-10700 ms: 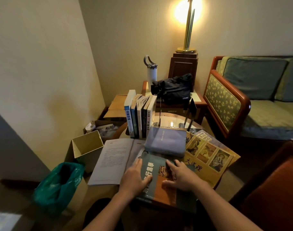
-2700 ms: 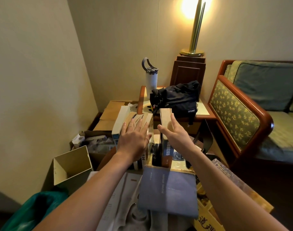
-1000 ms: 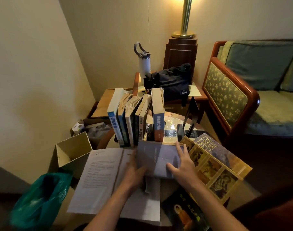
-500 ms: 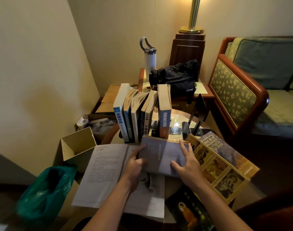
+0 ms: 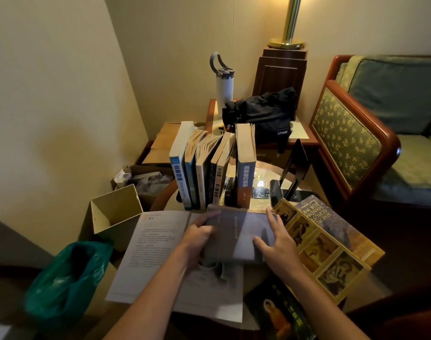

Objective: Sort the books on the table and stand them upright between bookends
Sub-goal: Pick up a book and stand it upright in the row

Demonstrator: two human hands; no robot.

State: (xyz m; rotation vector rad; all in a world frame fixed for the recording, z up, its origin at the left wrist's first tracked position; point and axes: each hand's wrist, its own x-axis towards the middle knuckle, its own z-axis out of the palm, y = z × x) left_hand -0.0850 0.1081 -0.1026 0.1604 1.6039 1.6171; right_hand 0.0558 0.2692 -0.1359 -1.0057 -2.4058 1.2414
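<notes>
- The grey book [image 5: 236, 234] lies at the near side of the round table [image 5: 164, 196], partly over an open book [image 5: 158, 241] and just in front of the row of standing books [image 5: 209, 173].
- The left hand [image 5: 199, 238] grasps the grey book's left edge, fingers curled over the cover near the spine.
- The right hand [image 5: 276, 246] rests on the book's right side with its fingers spread and fairly straight and the thumb on the cover. Its palm hides the edge, so I cannot tell whether any fingertip hooks beneath.
- The grey book's near edge seems slightly raised off the open pages, though the dim light makes this uncertain.
- Six or so books stand upright in the row. The rightmost, with an orange-footed spine, stands a little apart from the others, which lean together.
- A black bookend [image 5: 294, 165] stands to the right of the row, well apart from the last book.
- A yellow picture book [image 5: 327, 251] lies flat on the right, overlapping a handbook [image 5: 332, 217] under it.
- A dark book [image 5: 276, 312] with a glowing figure on its cover lies nearest the person.
- Behind the table stand a white bottle [image 5: 224, 87] and a black bag [image 5: 261, 114] on a side table.
- On the floor at left are a cardboard box [image 5: 116, 209] and a green plastic bag [image 5: 64, 278].
</notes>
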